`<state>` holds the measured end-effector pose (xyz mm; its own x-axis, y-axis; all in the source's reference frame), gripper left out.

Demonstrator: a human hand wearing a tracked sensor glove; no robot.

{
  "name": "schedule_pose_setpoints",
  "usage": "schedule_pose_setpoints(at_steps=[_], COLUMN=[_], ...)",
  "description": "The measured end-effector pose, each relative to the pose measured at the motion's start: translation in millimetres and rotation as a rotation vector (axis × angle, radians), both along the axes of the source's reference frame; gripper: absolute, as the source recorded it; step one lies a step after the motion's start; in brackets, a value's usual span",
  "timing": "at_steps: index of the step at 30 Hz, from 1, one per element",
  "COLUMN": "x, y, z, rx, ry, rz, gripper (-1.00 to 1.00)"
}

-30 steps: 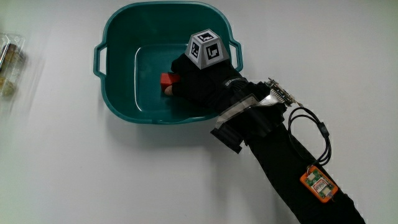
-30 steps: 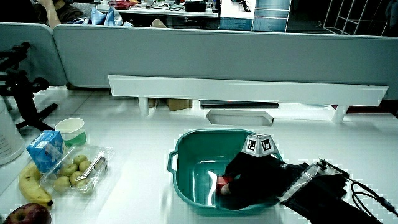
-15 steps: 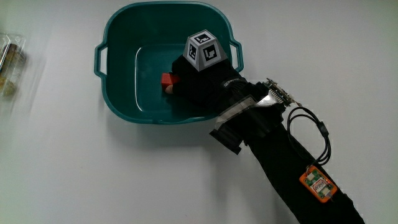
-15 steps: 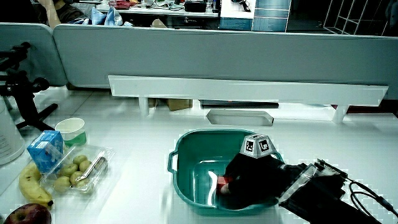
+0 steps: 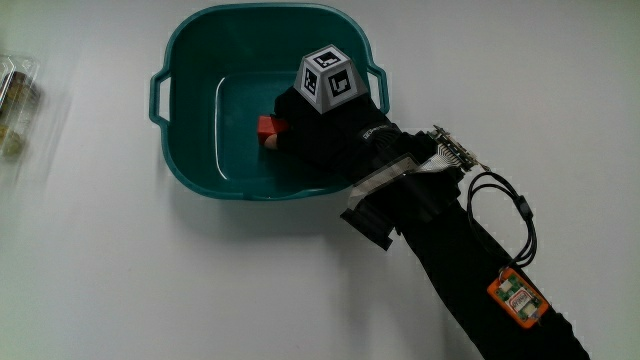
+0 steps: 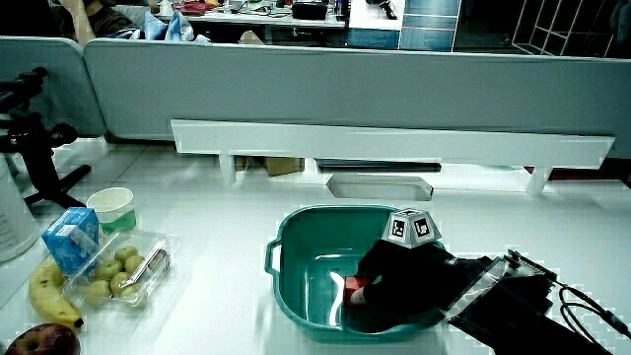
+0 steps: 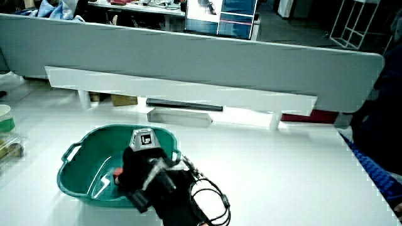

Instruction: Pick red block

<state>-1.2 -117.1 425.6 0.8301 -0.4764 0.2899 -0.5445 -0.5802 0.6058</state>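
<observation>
White table (image 5: pixel 120 280), teal tub (image 5: pixel 190 50) on it, and we see the hand (image 5: pixel 325 135) reaching down inside the tub.

We find the red block (image 5: pixel 268 127) low in the tub, at the fingertips; the glove's bulk hides the grip, so we cannot tell whether the fingers are clamped on it or just touching. The patterned cube (image 5: pixel 331 77) rides on the back of the hand, above the tub's rim. In a side view, a clear tray of small green fruit (image 6: pixel 128 271), a blue carton (image 6: pixel 71 237), a paper cup (image 6: pixel 110 207), a banana (image 6: pixel 44 296) and an apple (image 6: pixel 39 341) sit well apart from the tub.
</observation>
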Motion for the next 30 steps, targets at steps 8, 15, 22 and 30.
schedule_pose_setpoints(at_steps=[8,15,22,30], x=[-0.9,-4.0,-0.2,7.0], y=[2.6,9.0,16.1,29.1], z=[-16,-36,-51,-72], rx=[0.031,0.068,0.087,0.120], ry=[-0.018,-0.021,-0.039,-0.076], rz=[-0.014,-0.055,-0.073,-0.095], gripper=[1.00,1.00,1.00,1.00])
